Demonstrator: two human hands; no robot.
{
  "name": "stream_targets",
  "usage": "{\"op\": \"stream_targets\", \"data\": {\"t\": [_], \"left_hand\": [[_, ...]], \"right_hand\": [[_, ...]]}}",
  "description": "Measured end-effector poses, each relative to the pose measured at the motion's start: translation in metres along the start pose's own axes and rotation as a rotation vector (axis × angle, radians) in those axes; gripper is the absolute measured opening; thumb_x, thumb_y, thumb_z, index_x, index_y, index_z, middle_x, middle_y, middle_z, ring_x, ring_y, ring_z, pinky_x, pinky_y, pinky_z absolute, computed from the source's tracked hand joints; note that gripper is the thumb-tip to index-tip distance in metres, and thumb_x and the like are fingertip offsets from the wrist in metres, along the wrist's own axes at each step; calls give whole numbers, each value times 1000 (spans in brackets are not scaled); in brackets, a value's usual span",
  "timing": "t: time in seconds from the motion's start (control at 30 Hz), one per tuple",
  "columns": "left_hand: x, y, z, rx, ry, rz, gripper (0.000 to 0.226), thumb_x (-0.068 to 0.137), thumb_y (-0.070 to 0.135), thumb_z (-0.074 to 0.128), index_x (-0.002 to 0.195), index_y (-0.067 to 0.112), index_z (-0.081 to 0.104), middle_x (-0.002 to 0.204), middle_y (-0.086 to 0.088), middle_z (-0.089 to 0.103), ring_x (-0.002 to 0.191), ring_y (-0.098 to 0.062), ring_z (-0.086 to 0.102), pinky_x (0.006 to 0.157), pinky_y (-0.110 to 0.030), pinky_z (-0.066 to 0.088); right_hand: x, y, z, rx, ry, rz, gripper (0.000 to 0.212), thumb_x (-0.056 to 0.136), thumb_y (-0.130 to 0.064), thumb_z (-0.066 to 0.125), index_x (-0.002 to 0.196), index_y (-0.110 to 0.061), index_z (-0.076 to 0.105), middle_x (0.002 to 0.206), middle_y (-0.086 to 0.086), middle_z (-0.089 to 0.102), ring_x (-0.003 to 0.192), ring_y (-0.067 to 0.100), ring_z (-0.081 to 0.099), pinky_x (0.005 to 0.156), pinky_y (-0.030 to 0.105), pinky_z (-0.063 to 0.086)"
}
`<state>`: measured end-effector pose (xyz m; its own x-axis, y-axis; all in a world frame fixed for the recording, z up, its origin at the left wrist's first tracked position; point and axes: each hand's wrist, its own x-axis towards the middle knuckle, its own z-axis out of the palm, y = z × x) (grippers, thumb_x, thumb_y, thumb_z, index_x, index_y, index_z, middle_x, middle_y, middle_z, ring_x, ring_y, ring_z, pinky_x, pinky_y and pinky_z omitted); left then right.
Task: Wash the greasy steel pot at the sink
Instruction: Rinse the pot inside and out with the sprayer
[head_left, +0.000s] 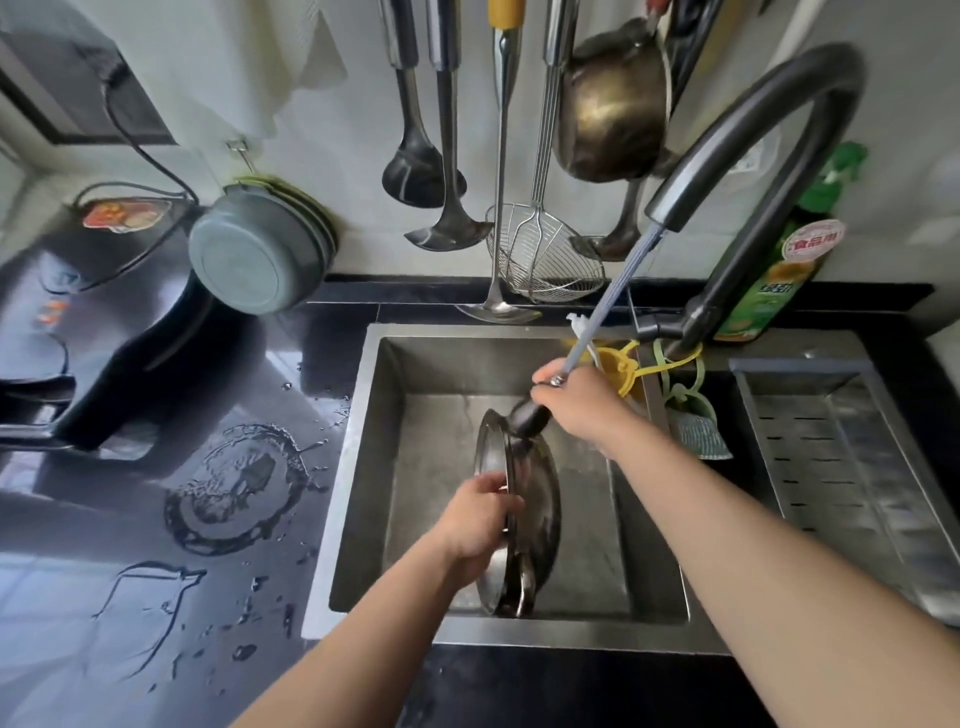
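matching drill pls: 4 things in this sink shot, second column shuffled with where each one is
1. steel pot
2. spray head
3. wire skimmer
4. green bottle

a. hanging on the wall
b. gripped in the right hand
c. behind the faucet
d. on edge in the sink, held by the left hand

Pairs: 1-d, 2-b, 3-a, 4-c

Pot (535, 499) on edge in sink (363, 467), L hand (478, 519) on its left rim, R hand (576, 402) w/ sprayer (527, 418) behind it. Cooker (88, 332) far left on counter (130, 597). Rack (857, 467) right of sink; bottle (774, 270) behind faucet (779, 171).
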<state>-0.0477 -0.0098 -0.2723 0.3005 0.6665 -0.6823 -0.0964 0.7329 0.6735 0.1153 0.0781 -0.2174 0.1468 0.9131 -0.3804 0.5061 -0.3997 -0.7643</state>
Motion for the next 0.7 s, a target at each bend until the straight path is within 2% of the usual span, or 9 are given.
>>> {"op": "stream_targets", "data": {"t": [0.1, 0.2, 0.33, 0.4, 0.57, 0.7], "left_hand": [[2, -5, 6, -33, -5, -4, 28, 97, -11, 48, 111, -1, 70, 96, -20, 70, 81, -28, 64, 71, -33, 51], [2, -8, 4, -73, 4, 13, 26, 102, -6, 48, 116, -3, 69, 95, -16, 72, 76, -24, 67, 70, -33, 52], [8, -5, 2, -112, 16, 27, 24, 104, -2, 48, 110, 7, 69, 91, -11, 69, 75, -23, 64, 75, -37, 51], [10, -2, 1, -119, 19, 35, 25, 104, -2, 46, 108, 9, 68, 89, -9, 68, 76, -24, 63, 76, -38, 49], [15, -1, 1, -164, 42, 58, 26, 107, 6, 44, 124, 6, 65, 99, -17, 66, 76, -24, 61, 71, -36, 47], [19, 3, -3, -335, 116, 147, 18, 110, 12, 42, 107, 14, 59, 97, -16, 67, 75, -23, 63, 71, -36, 48]], "right_hand": [[2, -8, 7, -7, 24, -21, 17, 91, -24, 67, 107, -23, 73, 106, -4, 70, 103, 20, 63, 97, 34, 50], [2, -6, 5, -16, 9, 9, 11, 87, -23, 69, 97, -24, 73, 98, -4, 70, 99, 23, 65, 94, 37, 53], [-6, 5, 0, 61, -41, 67, 9, 79, -26, 69, 86, -24, 72, 94, 2, 70, 95, 26, 68, 87, 47, 60], [-13, 8, 0, 78, -58, 67, 9, 77, -27, 69, 85, -25, 73, 94, 1, 71, 94, 24, 69, 85, 48, 61], [-30, 14, 2, 137, -69, 53, 10, 80, -24, 70, 89, -26, 73, 93, -4, 71, 96, 19, 68, 90, 46, 59], [-38, 23, 2, 148, -77, 39, 12, 81, -23, 69, 90, -29, 75, 95, -9, 70, 98, 16, 67, 92, 43, 58]]}}
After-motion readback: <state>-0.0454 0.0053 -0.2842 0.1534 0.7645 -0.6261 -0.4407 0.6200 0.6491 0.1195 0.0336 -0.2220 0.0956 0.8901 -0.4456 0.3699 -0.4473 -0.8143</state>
